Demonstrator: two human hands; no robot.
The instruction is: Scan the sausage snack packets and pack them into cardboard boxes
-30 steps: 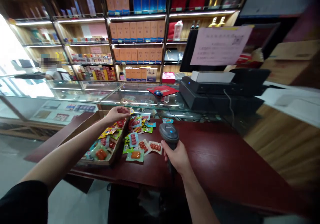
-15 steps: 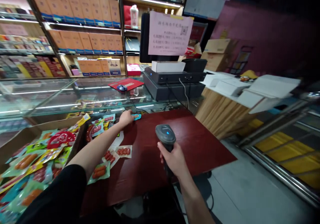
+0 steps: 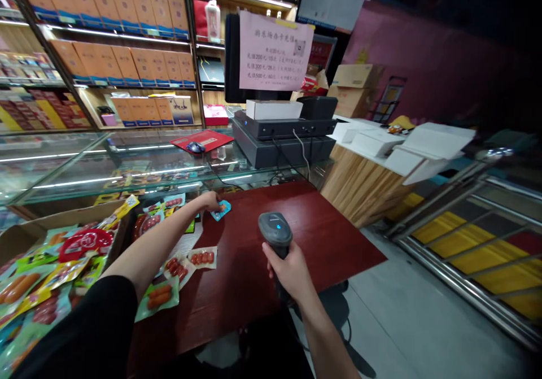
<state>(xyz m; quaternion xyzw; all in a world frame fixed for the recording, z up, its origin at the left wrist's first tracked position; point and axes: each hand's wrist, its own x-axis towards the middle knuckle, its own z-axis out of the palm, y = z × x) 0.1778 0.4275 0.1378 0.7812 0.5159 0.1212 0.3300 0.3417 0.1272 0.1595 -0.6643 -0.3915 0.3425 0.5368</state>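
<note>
Near the far edge of the dark red wooden tabletop (image 3: pixel 322 221), a small, shiny blue plastic packet (image 3: pixel 224 212) is pinched by the left hand (image 3: pixel 209 201); whether it is lifted cannot be told. Above the tabletop, a dark grey pistol-shaped scanner (image 3: pixel 274 229) is clasped by its handle in the right hand (image 3: pixel 291 271). Clear-wrapped reddish sausages (image 3: pixel 203 257) are spread beside an open brown cardboard box (image 3: pixel 42 223).

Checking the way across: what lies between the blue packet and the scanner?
The head view shows red tabletop between the blue packet and the scanner.
</note>
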